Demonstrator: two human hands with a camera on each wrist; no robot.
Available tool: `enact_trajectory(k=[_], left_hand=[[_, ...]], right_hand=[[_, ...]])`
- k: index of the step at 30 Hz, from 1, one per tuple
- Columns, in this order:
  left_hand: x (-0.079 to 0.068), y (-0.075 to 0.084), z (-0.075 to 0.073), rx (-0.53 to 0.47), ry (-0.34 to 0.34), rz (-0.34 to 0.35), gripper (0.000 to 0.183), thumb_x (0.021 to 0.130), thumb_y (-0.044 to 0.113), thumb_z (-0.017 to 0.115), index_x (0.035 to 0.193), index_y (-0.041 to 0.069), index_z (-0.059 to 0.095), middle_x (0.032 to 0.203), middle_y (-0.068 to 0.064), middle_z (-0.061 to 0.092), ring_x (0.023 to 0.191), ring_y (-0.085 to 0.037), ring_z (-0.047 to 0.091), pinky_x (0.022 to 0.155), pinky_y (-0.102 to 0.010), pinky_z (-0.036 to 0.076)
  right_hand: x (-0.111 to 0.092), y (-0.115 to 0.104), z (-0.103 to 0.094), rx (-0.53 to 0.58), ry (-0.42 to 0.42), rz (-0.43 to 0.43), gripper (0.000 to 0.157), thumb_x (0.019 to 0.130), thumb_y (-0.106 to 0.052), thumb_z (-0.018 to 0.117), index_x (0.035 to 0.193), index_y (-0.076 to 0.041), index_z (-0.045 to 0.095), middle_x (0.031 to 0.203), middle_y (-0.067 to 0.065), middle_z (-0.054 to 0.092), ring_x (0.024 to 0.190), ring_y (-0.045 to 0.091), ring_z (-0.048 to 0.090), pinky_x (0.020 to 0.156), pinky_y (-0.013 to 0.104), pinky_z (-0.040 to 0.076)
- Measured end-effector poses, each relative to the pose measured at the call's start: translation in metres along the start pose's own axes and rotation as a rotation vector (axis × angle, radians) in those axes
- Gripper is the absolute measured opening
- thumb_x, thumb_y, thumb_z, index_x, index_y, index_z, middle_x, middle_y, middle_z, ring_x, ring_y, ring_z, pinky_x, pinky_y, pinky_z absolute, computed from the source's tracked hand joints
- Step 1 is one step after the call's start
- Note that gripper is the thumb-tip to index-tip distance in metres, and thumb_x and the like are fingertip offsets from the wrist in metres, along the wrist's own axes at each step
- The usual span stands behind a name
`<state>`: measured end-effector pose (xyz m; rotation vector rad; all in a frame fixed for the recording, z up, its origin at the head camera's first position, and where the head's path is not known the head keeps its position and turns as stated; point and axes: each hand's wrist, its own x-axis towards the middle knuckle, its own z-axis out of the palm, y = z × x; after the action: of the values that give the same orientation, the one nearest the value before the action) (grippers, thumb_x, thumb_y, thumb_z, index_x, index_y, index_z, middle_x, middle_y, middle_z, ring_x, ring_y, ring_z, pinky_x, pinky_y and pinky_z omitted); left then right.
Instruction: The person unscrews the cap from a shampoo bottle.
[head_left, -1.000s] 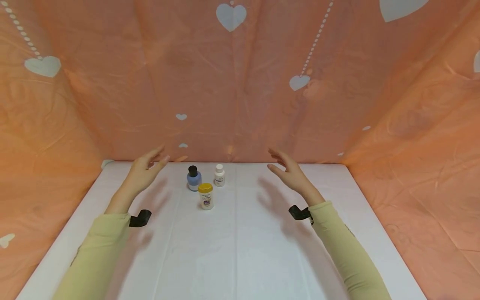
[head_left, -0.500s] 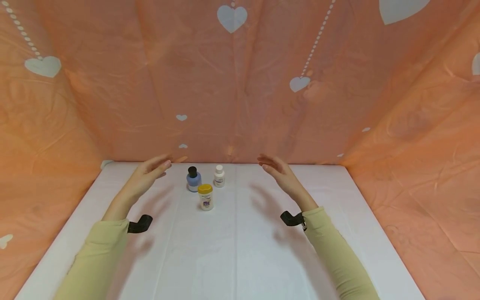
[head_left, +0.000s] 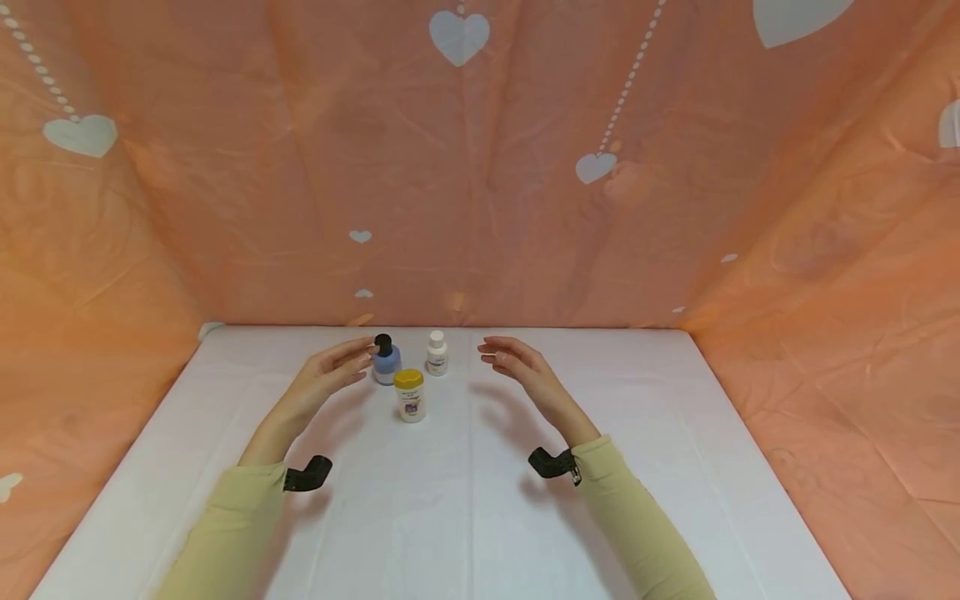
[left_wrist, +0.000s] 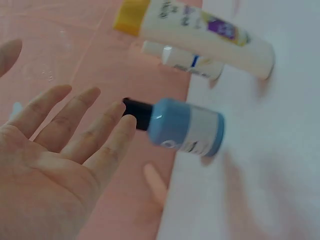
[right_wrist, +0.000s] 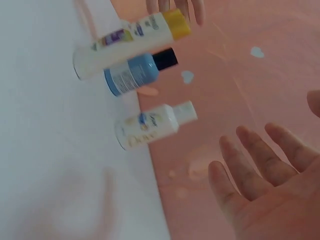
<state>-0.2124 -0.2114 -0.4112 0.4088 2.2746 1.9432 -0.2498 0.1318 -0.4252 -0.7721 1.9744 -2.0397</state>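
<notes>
Three bottles stand upright in a close group on the white table. One is blue with a black cap (head_left: 387, 365), another is small and white with a white cap (head_left: 437, 357), and a white bottle with a yellow cap (head_left: 411, 402) stands nearest the front. My left hand (head_left: 324, 385), fingers extended, hovers left of the blue bottle; in the head view its fingertips overlap the black cap, but I cannot tell whether they touch. To the right of the small white bottle, my right hand (head_left: 531, 375) is held in the air with relaxed fingers, apart from it and holding nothing.
A white cloth covers the table (head_left: 480, 517). Behind it and along both sides hangs an orange curtain (head_left: 480, 183) with white hearts. Each wrist wears a black camera mount, the left one (head_left: 309, 473) and the right one (head_left: 551, 462).
Both hands have come inward and lower, toward the group of bottles: the left hand moved right, the right hand moved left. The bottles stay where they were.
</notes>
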Motion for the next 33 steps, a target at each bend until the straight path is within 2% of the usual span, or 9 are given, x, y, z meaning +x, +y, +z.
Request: enact_trajectory(k=[4, 6, 11, 16, 20, 28, 33], left_hand=[[0.000, -0.013, 0.008, 0.000, -0.013, -0.002, 0.051, 0.097, 0.015, 0.057, 0.143, 0.000, 0.040, 0.140, -0.024, 0.044, 0.126, -0.032, 0.046, 0.094, -0.022, 0.044], [0.000, -0.020, 0.011, -0.010, -0.012, -0.002, 0.052, 0.096, 0.013, 0.059, 0.142, -0.001, 0.041, 0.140, -0.024, 0.045, 0.125, -0.031, 0.047, 0.093, -0.020, 0.044], [0.001, -0.035, 0.017, -0.067, -0.014, -0.016, 0.057, 0.092, 0.011, 0.064, 0.141, -0.006, 0.039, 0.140, -0.026, 0.043, 0.126, -0.035, 0.046, 0.091, -0.023, 0.047], [0.002, -0.043, 0.025, -0.094, -0.016, -0.054, 0.062, 0.089, 0.009, 0.069, 0.141, -0.005, 0.039, 0.140, -0.026, 0.044, 0.127, -0.038, 0.044, 0.092, -0.024, 0.047], [0.001, -0.050, 0.031, -0.089, -0.029, -0.085, 0.065, 0.087, 0.008, 0.071, 0.141, -0.006, 0.038, 0.139, -0.027, 0.044, 0.126, -0.039, 0.045, 0.094, -0.026, 0.046], [0.006, -0.059, 0.043, -0.054, -0.038, -0.104, 0.063, 0.085, 0.007, 0.073, 0.136, -0.010, 0.042, 0.135, -0.028, 0.048, 0.120, -0.038, 0.051, 0.092, -0.031, 0.049], [0.009, -0.059, 0.049, -0.045, -0.040, -0.084, 0.061, 0.085, 0.006, 0.072, 0.136, -0.011, 0.043, 0.131, -0.030, 0.050, 0.117, -0.039, 0.054, 0.090, -0.031, 0.050]], right_hand=[[0.002, 0.004, 0.013, 0.024, -0.019, 0.023, 0.036, 0.102, -0.007, 0.042, 0.135, 0.008, 0.044, 0.134, 0.033, 0.045, 0.125, 0.045, 0.042, 0.107, 0.049, 0.032], [0.002, 0.000, 0.020, 0.023, -0.030, 0.035, 0.036, 0.102, -0.005, 0.041, 0.135, 0.010, 0.043, 0.134, 0.034, 0.044, 0.125, 0.045, 0.043, 0.107, 0.050, 0.032], [0.002, -0.008, 0.036, 0.028, -0.039, 0.040, 0.035, 0.101, -0.003, 0.039, 0.132, 0.013, 0.044, 0.132, 0.036, 0.044, 0.124, 0.046, 0.043, 0.107, 0.054, 0.031], [0.006, 0.003, 0.043, 0.059, -0.040, 0.037, 0.035, 0.102, -0.005, 0.039, 0.132, 0.012, 0.045, 0.132, 0.033, 0.047, 0.124, 0.044, 0.044, 0.107, 0.052, 0.032], [0.009, 0.008, 0.046, 0.073, -0.061, 0.035, 0.035, 0.102, -0.003, 0.038, 0.132, 0.012, 0.045, 0.133, 0.032, 0.046, 0.125, 0.044, 0.043, 0.107, 0.052, 0.032], [0.014, 0.007, 0.056, 0.083, -0.132, 0.036, 0.037, 0.100, 0.003, 0.035, 0.135, 0.016, 0.037, 0.136, 0.036, 0.038, 0.127, 0.049, 0.037, 0.107, 0.056, 0.028], [0.016, 0.008, 0.062, 0.033, -0.147, 0.003, 0.036, 0.099, 0.005, 0.041, 0.133, 0.017, 0.038, 0.135, 0.036, 0.041, 0.125, 0.047, 0.040, 0.107, 0.047, 0.034]])
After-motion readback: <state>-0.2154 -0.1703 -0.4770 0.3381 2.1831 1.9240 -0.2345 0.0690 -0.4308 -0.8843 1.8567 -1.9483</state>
